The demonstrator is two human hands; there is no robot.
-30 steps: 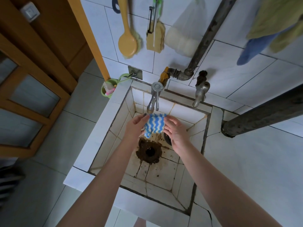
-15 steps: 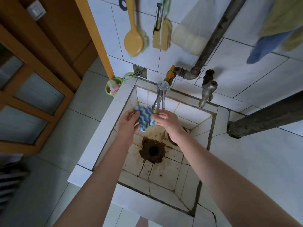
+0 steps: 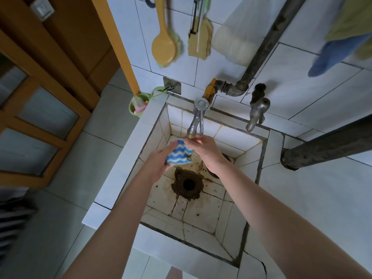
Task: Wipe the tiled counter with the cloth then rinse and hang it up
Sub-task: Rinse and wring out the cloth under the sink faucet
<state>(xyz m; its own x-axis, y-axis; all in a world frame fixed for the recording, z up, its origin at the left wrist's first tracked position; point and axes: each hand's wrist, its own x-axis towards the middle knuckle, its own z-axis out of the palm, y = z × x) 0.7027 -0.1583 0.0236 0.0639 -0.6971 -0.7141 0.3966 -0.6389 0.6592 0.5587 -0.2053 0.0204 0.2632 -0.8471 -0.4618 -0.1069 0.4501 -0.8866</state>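
Note:
A blue-and-white wavy-striped cloth (image 3: 179, 154) is bunched between both hands, over the stained tiled sink basin (image 3: 249, 174) and just below the chrome tap spout (image 3: 196, 121). My left hand (image 3: 159, 164) grips the cloth from below and from the left. From the right, my right hand (image 3: 203, 150) holds its upper edge, with the fingertips right under the spout's mouth. No stream of water can be made out. The dark drain hole (image 3: 188, 184) lies beneath the hands.
A second old tap (image 3: 257, 111) stands to the right on the sink's back rim. On the wall tiles hang a yellow brush (image 3: 164, 49), a sponge (image 3: 200, 39) and a mesh bag (image 3: 233, 43). Blue and green cloths (image 3: 340, 51) hang top right. A green cup (image 3: 138, 105) hangs at the sink's left corner.
Both hands with the cloth moved from mid-basin up and left under the chrome tap spout. The cloth went from spread out to bunched between the hands.

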